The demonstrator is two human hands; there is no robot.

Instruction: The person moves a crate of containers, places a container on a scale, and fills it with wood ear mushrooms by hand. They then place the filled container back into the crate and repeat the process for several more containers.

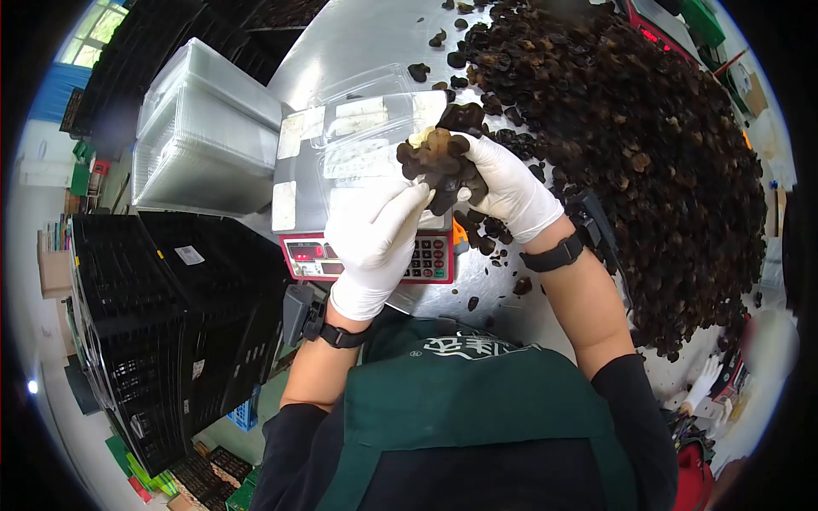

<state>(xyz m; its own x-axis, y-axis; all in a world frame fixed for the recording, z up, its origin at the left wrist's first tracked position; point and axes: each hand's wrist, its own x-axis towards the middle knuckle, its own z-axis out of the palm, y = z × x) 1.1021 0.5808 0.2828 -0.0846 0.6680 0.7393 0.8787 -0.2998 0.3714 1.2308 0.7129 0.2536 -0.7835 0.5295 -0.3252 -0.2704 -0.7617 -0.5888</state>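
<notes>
My right hand (511,183), in a white glove, is closed around a clump of dark brown wood ear mushrooms (445,162) with a paler patch at its top. My left hand (379,226), also gloved in white, has its fingers pinched together at the clump's lower left edge. Both hands are above a red and grey digital scale (296,209), whose display is partly covered by my left hand. A clear plastic container (362,157) rests on the scale's plate, under and behind the hands.
A large heap of wood ear mushrooms (630,162) covers the right of the metal table (319,51). Nested clear containers (204,136) are stacked at left, above black plastic crates (170,315). Another scale (660,34) stands at the far right. A co-worker's gloved hand (705,379) shows at lower right.
</notes>
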